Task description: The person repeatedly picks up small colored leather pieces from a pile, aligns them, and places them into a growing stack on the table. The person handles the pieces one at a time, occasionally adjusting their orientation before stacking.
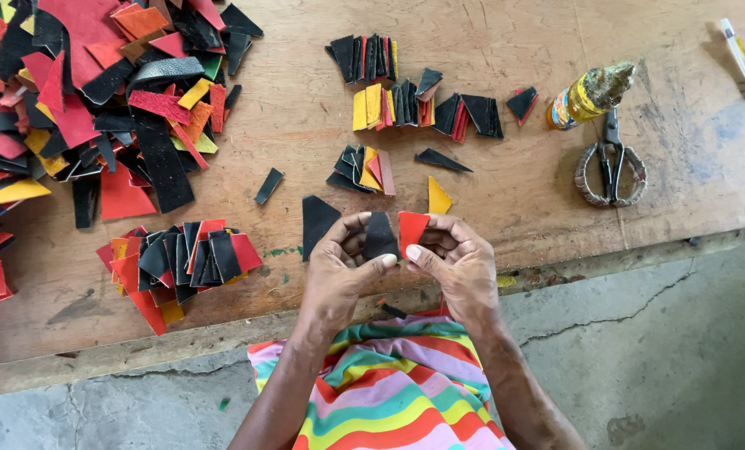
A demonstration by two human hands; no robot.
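At far left, a big loose heap of red, black and yellow scraps (80,100) on the wooden board (506,192), below it a smaller fanned stack of cut pieces (185,258). In the middle, left hand (339,267) pinched on a black piece (381,236), right hand (460,262) pinched on a red piece (411,228), both pieces held upright side by side, edges touching, just above the board's near edge. Further right, glue bottle (587,96) lying tilted, scissors (611,167) just below it, well apart from the hands.
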